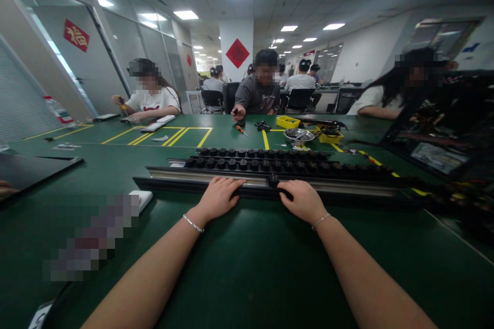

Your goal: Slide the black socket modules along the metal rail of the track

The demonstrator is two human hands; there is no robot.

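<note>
A long black rail [170, 183] with a silvery channel lies across the table in front of me. My left hand [218, 198] is closed over its near edge, fingers along the top and thumb in front. Further right, my right hand [303, 199] is curled over the same edge. Its fingertips are beside a small black part [273, 180] that sits in the channel; whether they press on it I cannot tell. Just behind are rows of black knob-like parts [243, 164] set in more long rails.
A phone-like pixelated object [96, 239] and a dark panel [42, 169] lie at left. Beyond the rails are a metal bowl [299, 135], yellow bins [288, 122] and an orange screwdriver [242, 131]. Co-workers sit across the green table [247, 267]; dark equipment [443, 128] stands at right.
</note>
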